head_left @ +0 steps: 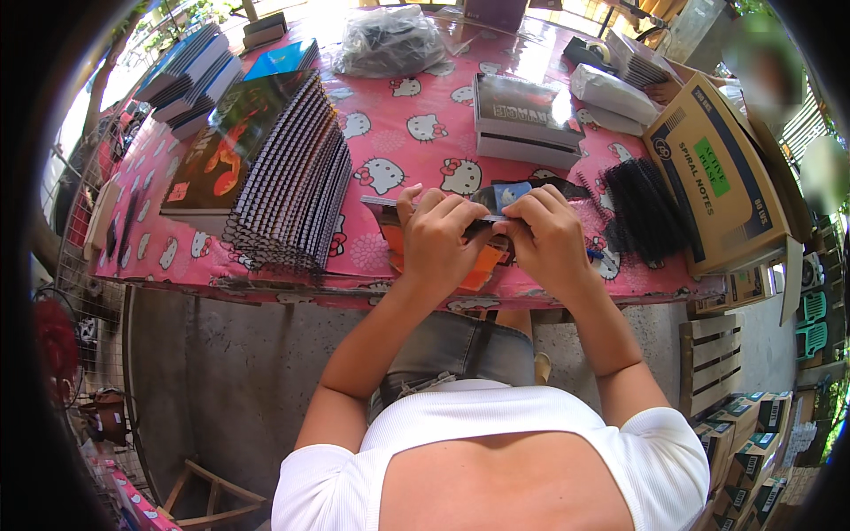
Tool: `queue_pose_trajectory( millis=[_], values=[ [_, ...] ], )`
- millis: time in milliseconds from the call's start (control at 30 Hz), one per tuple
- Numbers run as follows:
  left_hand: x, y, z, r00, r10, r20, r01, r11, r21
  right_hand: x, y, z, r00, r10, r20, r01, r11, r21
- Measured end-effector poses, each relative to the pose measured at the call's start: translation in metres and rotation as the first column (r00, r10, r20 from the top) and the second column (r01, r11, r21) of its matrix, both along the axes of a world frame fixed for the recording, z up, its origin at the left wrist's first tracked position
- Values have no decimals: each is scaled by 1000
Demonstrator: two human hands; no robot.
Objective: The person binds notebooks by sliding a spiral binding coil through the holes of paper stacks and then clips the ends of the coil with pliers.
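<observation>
- The thin paper notebook with orange and dark covers [482, 267] lies at the near edge of the table with a pink, cat-patterned cover [367, 254], around the middle of that edge and directly in front of the person.
- Left hand [436, 232]: fingers and thumb bent closed on the notebook's pale upper edge, wrist coming in over the near edge of the table.
- Right hand [538, 221]: also closed, thumb and fingertips pinching the same edge. The two sets of fingertips almost meet, and they hide whatever lies right under them.
- The key relation: that pale edge runs left to right, roughly along the table's near edge, and dips a little toward the right hand. The orange part lies below it, toward the person. The notebook's full length is covered by the hands, so its true long axis cannot be told.
- The loose heap of black spiral coils [651, 212] lies toward the table's right end, just beside the brown cardboard carton [719, 173]; the right hand is much nearer to it.
- The tall stack of dark-covered spiral notebooks [292, 177] stands on the left half of the table, nearer the left hand, coil edges facing right.
</observation>
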State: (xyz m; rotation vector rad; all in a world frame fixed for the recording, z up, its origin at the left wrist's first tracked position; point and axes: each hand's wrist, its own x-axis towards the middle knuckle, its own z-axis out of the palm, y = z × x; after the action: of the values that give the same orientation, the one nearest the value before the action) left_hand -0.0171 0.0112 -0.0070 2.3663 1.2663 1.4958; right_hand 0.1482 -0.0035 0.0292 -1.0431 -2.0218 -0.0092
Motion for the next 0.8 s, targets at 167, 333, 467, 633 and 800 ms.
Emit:
queue_pose_trajectory(
  millis=[167,333,467,633,800],
  values=[
    [-2,-1,-6,1000,-16,-3,16,1000,21,1,-2,2,1000,22,14,-22,999,-39],
    [-9,-5,-3,998,-60,-22,61,997,42,64,53,0,965,112,-236,-214,857,-469],
    [-6,-6,8,991,75,-107,-76,997,-5,105,63,-39,838,-45,544,154,976,-157],
    [-5,-4,12,941,300,-158,-303,953,5,110,73,-103,809,-161,565,338,915,-222],
    [-10,0,2,964,255,-75,-261,960,-102,78,57,-30,375,-7,-927,-711,640,-292]
  ],
)
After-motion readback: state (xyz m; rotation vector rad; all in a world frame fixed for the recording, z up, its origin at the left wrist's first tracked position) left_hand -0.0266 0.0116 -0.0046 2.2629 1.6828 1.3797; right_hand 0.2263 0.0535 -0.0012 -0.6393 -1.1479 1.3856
